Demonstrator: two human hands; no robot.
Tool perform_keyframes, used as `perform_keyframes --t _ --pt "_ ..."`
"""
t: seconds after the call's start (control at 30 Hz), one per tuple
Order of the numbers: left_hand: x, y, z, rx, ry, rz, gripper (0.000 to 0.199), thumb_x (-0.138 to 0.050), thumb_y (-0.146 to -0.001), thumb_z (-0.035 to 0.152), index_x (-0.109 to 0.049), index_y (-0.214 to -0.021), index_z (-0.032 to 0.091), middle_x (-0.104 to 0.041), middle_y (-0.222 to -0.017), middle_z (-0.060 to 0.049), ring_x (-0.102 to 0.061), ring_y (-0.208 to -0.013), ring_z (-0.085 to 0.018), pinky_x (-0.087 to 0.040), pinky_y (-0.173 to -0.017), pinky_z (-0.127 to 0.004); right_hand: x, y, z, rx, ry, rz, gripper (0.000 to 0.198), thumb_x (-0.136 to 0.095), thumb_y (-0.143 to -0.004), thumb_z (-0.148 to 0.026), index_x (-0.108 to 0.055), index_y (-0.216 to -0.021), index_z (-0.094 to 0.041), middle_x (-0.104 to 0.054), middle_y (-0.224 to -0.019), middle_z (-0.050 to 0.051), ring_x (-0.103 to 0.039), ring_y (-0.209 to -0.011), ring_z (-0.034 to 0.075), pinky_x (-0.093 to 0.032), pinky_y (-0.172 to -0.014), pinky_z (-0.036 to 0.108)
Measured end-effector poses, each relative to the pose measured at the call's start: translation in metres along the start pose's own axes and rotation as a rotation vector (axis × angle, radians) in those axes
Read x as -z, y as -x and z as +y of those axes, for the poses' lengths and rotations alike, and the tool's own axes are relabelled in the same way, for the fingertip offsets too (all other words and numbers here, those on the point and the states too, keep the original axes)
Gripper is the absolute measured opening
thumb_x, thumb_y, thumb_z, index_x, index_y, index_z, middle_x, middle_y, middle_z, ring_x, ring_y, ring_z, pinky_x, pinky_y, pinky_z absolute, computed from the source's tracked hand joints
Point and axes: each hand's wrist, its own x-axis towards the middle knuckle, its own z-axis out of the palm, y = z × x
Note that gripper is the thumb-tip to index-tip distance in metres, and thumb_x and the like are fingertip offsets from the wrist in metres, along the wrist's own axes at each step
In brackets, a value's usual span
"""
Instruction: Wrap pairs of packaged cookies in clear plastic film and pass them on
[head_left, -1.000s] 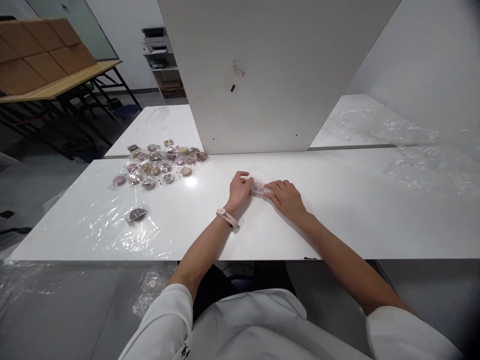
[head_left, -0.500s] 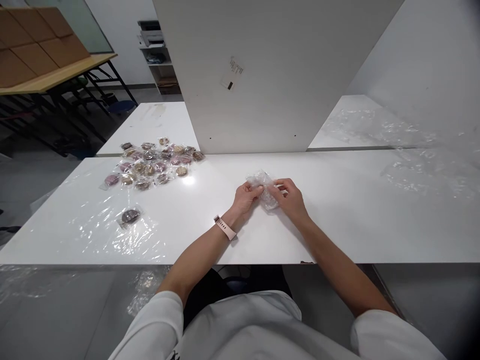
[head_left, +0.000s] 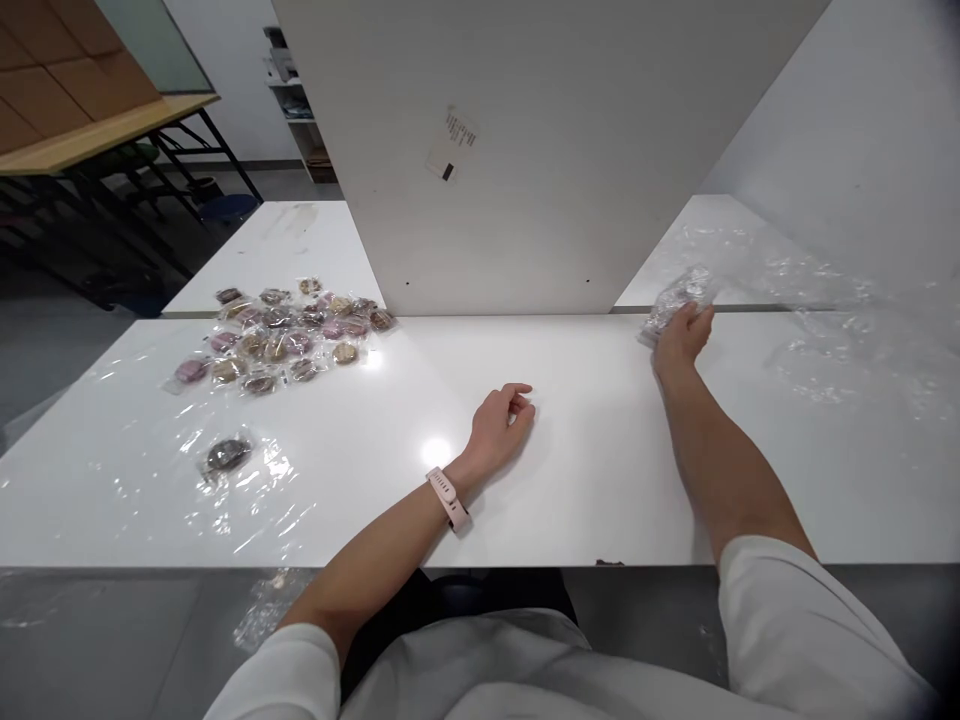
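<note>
Where the white bench [head_left: 585,480] meets the wearer's lap, its near edge runs straight across, marked by a dark chip [head_left: 609,563]. Left hand [head_left: 499,430], pink band [head_left: 448,500] at the wrist, sits well inside that edge; its grip is half open, fingers loosely curled, nothing visible in it. A wide stretch of glossy top separates it from the right hand [head_left: 681,345], which reaches to the far edge. At that edge the crumpled clear wrap [head_left: 677,297] touches the right hand; whether that grip is closed on it, cannot tell. Left side: one dark wrapped piece [head_left: 229,455] lies alone; behind it, a cluster of wrapped pieces [head_left: 300,342], pink, tan and brown, reaches the far edge, well apart from both hands. Right side: loose clear film [head_left: 832,350] spreads rearward. Beyond the bench, an upright panel [head_left: 510,220] bears a label [head_left: 452,143]. Rear left: blue stool [head_left: 229,208], wood-topped table [head_left: 112,128], shelves [head_left: 297,105].
</note>
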Motion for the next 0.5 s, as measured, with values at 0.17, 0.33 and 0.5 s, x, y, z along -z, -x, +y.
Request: perform_keyframes --t 0.17,0.33,0.5 --pt "0.000 0.001 -0.002 -0.023 -0.011 0.009 0.023 -0.052 -0.089 0.019 -0.064 -0.108 0.025 -0.067 -0.089 -0.002 -0.062 -0.084 -0.018 -0.051 -0.076 -0.033 -0.019 -0.052 -0.006 -0.256 -0.023 0.063 0.065 -0.032 -0.100 -0.060 -0.056 -0.136 -0.012 -0.054 -0.135 0.024 -0.040 -0.130 0.039 -0.025 -0.101 0.059" --pt "0.001 0.000 -0.006 -0.028 -0.010 -0.003 0.025 -0.052 -0.089 0.018 -0.065 -0.109 0.024 -0.067 -0.092 -0.003 -0.062 -0.082 -0.017 -0.051 -0.076 -0.032 -0.004 -0.040 0.005 -0.262 -0.068 0.363 0.079 -0.024 -0.100 -0.065 -0.035 -0.152 -0.006 -0.020 -0.159 0.030 -0.006 -0.142 0.038 0.000 -0.106 0.063" --pt "0.000 -0.002 -0.010 -0.033 -0.010 -0.011 0.025 -0.052 -0.088 0.017 -0.066 -0.107 0.024 -0.068 -0.091 -0.002 -0.061 -0.081 -0.017 -0.051 -0.075 -0.032 0.054 0.020 0.048 -0.272 0.054 0.298 0.084 -0.007 -0.098 -0.069 -0.043 -0.146 -0.010 -0.019 -0.157 0.033 -0.006 -0.144 0.043 -0.005 -0.103 0.069"
